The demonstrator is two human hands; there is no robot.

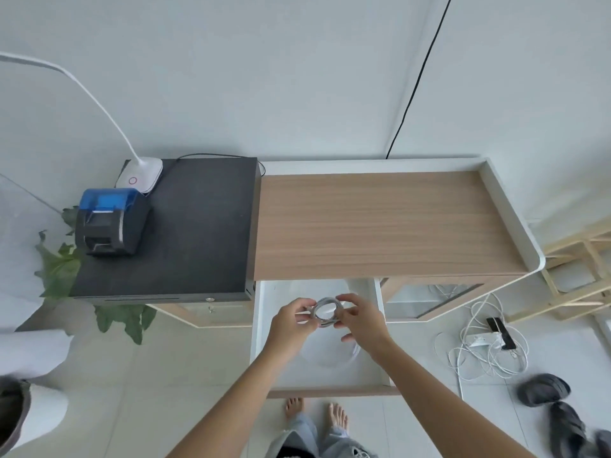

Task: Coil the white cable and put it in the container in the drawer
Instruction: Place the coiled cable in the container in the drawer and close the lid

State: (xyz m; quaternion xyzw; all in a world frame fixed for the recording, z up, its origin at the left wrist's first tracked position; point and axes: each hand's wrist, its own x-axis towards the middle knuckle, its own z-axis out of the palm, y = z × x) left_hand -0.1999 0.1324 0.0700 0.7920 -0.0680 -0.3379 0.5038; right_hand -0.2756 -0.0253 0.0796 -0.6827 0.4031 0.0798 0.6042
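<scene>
A blue-lidded receipt printer [110, 223] and the base of a white desk lamp [140, 175] sit on a black cash drawer [185, 226] at the far left, clear of the work, leaving the wooden desktop [380, 223] bare. No brand or lettering can be read on either; the lamp base shows only a small red ring. Below the desktop a white drawer [372, 365] stands pulled out toward the person's bare feet, giving both arms room to work above it. The left hand [292, 320] pinches one side of the white cable [325, 309], and the right hand [358, 317] closes its fingers on the other side, so the loops stay bunched in a small ring just over the drawer (a grip on both sides probably keeps the coil from springing apart). A clear round container [327, 355] lies in the drawer just beneath the hands, hard to make out against the white floor of it. Farther right, a loose tangle of other white cords [489, 352] lies on the floor tiles.
</scene>
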